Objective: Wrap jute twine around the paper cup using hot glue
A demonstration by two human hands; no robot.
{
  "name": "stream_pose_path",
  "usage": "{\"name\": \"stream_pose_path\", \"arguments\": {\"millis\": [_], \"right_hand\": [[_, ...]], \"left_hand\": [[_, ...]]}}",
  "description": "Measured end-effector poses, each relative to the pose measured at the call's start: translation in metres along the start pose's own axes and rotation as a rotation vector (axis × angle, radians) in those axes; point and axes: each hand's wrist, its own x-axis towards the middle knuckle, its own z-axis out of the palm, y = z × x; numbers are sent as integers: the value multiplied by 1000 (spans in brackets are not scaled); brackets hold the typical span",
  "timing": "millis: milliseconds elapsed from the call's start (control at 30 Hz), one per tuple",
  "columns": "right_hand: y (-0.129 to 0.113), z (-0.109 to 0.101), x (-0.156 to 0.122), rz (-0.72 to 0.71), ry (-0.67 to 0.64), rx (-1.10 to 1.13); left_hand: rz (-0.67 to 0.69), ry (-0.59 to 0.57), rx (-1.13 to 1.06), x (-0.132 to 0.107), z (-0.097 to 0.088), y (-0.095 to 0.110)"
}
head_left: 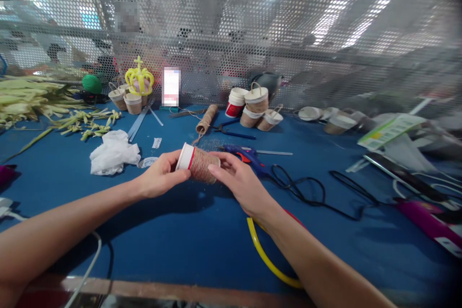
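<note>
Both my hands hold a paper cup wrapped in brown twine [199,163], lying on its side above the blue table [180,240]. My left hand [160,176] grips its white, red-striped rim end. My right hand [238,180] closes around the twine-covered base end. A blue glue gun [249,156] lies just behind my right hand, its black cord [306,192] trailing right. A spool of twine [205,120] lies further back.
Twine-wrapped cups [258,108] stand at the back centre, more cups and a yellow crown [139,79] at back left. Crumpled white plastic [113,154] and green leaves [43,101] lie left. A yellow hose [267,257] curves under my right forearm. Perforated metal screen behind.
</note>
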Motion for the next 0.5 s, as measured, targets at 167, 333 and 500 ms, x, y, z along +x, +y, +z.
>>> {"name": "stream_pose_path", "arguments": {"millis": [167,333,500], "right_hand": [[-1,1,-3,-71,-1,-92],[1,2,-7,-385,90,-404],[1,4,-10,-691,67,-661]], "left_hand": [[-12,-40,-48,0,-4,2],[-128,18,-411,8,-8,9],[-245,87,-482,9,-5,11]]}}
